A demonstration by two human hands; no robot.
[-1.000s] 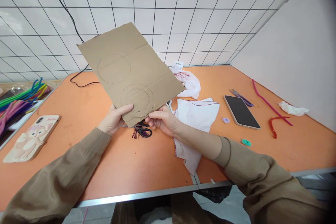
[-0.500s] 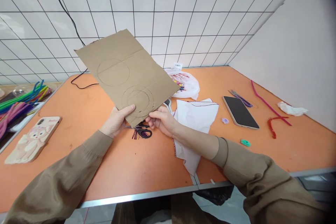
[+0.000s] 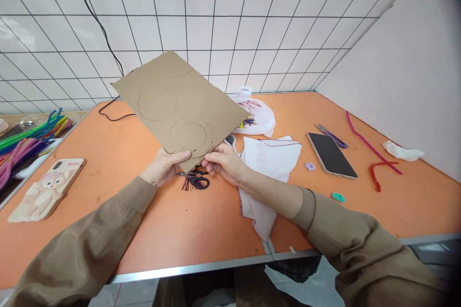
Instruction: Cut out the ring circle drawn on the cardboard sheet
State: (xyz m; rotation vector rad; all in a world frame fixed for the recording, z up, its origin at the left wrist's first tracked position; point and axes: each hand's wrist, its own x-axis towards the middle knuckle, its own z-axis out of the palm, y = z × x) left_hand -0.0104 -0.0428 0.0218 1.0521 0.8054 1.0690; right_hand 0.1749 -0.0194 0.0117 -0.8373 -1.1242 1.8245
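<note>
A sheet of brown cardboard [image 3: 194,91] is held tilted above the orange table, with drawn circles on its face: one at the upper left and rings one inside another near the bottom corner. My left hand [image 3: 163,165] grips the lower left edge, thumb on top. At the lower right edge, my right hand [image 3: 225,162] pinches the cardboard close to the ringed circles. Black-handled scissors [image 3: 199,182] lie on the table just under the bottom corner, with dark red threads beneath them. A white cloth [image 3: 270,158] with dark red edging lies under my right forearm.
On the right are a phone [image 3: 332,155], purple-handled snips [image 3: 333,135], pipe cleaners [image 3: 374,144] and crumpled tissue [image 3: 403,150]. A plastic bag [image 3: 262,117] sits behind the cardboard. A phone in a cartoon case [image 3: 46,189] and colourful pipe cleaners [image 3: 29,148] are on the left.
The cardboard's far edge has dipped lower, so the sheet leans flatter away from me. Both hands keep their hold near the bottom corner. The view has shifted very slightly.
</note>
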